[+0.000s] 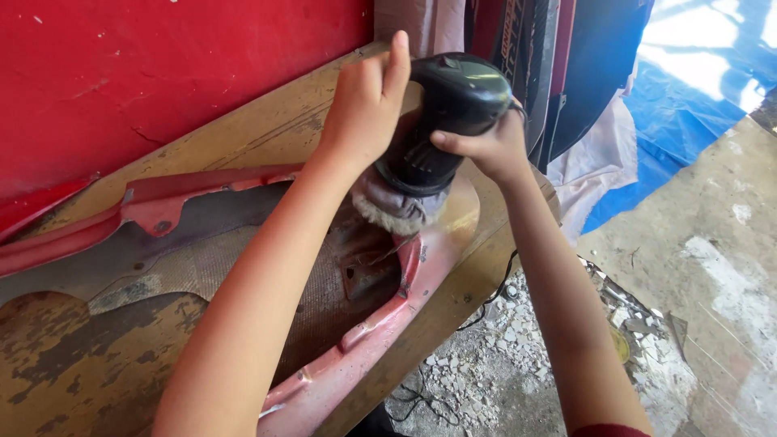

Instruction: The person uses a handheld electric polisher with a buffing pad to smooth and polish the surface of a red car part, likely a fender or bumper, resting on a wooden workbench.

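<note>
Black-bodied polisher gripped from both sides, near the far right corner of the worn wooden workbench. Left hand wrapped around the tool's left flank, fingers closed against the housing, one finger pointing up past the top. Right hand clamped on the right flank, thumb laid across the front of the dark body. Fluffy off-white polishing bonnet under the tool, pressed onto the glossy tip of a red body panel. Panel lying flat on the bench, curved outer lip running along the near right edge, dull grey-brown inner face turned up, another red strip arcing toward the far left edge. Chipped, stained wood showing at the near left corner. Red wall rising directly behind the far edge. Dark panels stacked upright just beyond the far right corner, pale cloth beside them, blue tarpaulin spread further right. Black cord trailing off the right edge down to rubble and bare concrete floor.
</note>
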